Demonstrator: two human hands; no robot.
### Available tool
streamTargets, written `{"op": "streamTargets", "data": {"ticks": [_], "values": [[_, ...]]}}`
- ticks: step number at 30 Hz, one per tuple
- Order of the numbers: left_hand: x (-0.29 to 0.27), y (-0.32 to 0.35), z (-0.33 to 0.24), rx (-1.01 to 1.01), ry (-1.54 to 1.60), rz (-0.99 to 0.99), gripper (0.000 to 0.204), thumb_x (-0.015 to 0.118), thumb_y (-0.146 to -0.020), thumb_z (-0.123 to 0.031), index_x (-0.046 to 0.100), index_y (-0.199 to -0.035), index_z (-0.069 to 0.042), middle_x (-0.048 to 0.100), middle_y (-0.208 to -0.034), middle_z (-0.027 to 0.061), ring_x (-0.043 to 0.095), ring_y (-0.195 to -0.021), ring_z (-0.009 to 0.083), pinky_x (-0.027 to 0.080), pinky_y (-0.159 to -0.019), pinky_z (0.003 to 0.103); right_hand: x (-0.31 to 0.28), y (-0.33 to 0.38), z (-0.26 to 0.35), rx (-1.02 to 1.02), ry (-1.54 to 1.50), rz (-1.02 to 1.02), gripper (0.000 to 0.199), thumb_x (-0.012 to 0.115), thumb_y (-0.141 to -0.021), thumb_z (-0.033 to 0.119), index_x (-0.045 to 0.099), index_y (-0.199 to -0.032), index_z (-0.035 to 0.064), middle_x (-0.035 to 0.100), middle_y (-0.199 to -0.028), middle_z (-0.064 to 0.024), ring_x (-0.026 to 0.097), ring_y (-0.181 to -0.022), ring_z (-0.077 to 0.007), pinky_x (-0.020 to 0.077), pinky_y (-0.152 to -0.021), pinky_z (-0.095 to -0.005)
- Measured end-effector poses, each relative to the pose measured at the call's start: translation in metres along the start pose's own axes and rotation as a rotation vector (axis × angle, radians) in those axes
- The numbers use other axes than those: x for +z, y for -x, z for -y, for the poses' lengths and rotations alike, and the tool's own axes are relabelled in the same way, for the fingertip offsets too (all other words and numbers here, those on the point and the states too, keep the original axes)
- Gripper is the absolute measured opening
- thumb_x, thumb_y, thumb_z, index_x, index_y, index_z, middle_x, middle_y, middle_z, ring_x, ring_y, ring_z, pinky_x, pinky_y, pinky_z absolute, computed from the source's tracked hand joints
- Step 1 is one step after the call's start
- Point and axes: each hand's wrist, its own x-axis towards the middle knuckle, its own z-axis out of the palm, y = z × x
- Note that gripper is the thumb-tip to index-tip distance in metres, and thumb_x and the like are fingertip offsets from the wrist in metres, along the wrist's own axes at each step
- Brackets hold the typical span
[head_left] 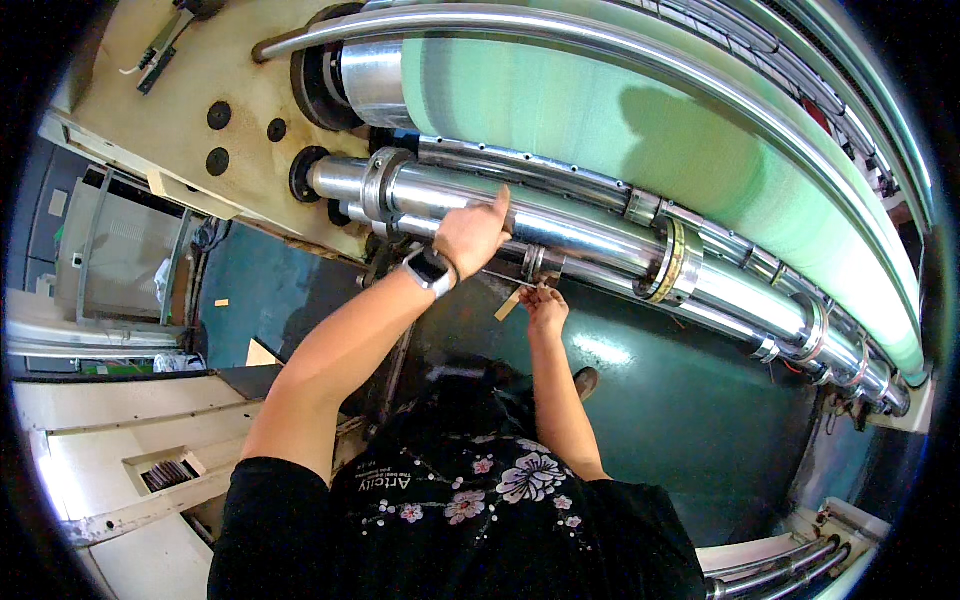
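Observation:
My left hand (473, 238) rests on a shiny metal roller (430, 190), one finger stretched up across its surface; some of its fingers are hidden. A watch with a pale strap (428, 270) is on that wrist. Just below the roller, my right hand (544, 307) is closed in a pinch on a thin metal rod (515, 283), whose kind I cannot make out. Close to those fingertips is a clamp-like metal fitting (536, 262) on the lower bar. A narrow tan strip (508, 305) shows beside my right hand.
A large roller wrapped in pale green material (600, 110) lies beyond, behind a curved metal bar (500, 18). Metal collars (672, 262) ring the nearer roller. A beige machine side panel (200, 75) stands left. Dark green floor (670, 400) lies below, with beige machinery (150, 420) at lower left.

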Motion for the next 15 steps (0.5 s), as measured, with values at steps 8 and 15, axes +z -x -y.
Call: {"op": "streamTargets", "data": {"ticks": [8, 15], "values": [[0.072, 0.057, -0.029, 0.0, 0.346, -0.036, 0.04, 0.055, -0.078, -0.024, 0.047, -0.112, -0.003, 0.055, -0.097, 0.0163, 0.058, -0.077, 0.0319, 0.047, -0.066, 0.04, -0.014, -0.014, -0.006, -0.075, 0.199, 0.018, 0.009, 0.051, -0.082, 0.005, 0.048, -0.076, 0.0002, 0.059, -0.072, -0.0119, 0.059, -0.062, -0.0212, 0.0516, -0.057, -0.0324], [0.133, 0.018, -0.037, -0.224, 0.528, -0.052, 0.031, 0.052, -0.077, -0.02, 0.054, -0.102, -0.001, 0.057, -0.096, 0.0195, 0.055, -0.087, 0.0345, 0.045, -0.075, 0.043, -0.016, -0.025, -0.013, -0.105, 0.195, -0.015, 0.007, 0.049, -0.079, 0.0, 0.048, -0.072, 0.0006, 0.057, -0.072, -0.0108, 0.057, -0.061, -0.0187, 0.0492, -0.052, -0.0316]]}}
